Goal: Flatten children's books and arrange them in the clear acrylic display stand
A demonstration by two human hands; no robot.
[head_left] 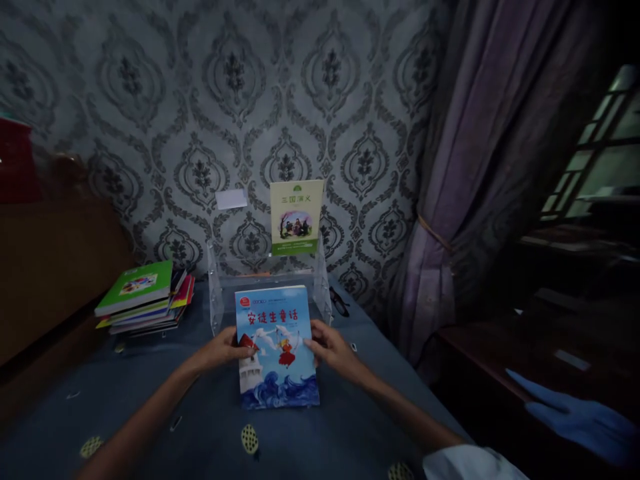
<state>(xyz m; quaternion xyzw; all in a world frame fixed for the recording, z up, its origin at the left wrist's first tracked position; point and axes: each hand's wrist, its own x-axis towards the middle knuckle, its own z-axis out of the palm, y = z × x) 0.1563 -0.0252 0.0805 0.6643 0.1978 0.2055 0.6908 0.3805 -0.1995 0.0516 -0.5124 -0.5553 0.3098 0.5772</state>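
Note:
A blue book [277, 363] with red lettering and a drawn figure in red on its cover is held upright between both hands. My left hand [225, 350] grips its left edge, thumb on the front cover. On the opposite edge, my right hand [333, 347] holds it the same way, with the fingers behind partly hidden. Just behind the book stands a clear plastic rack [215, 293]. A cream and green book [297, 217] stands upright on the rack's upper tier at the right.
A stack of books [145, 300] with a green one on top lies at the left. Dark glasses [340, 303] rest right of the rack. A white card [231, 199] shows near the patterned wall. A purple curtain [440, 200] hangs at right, above a dark table with a blue glove [575, 413].

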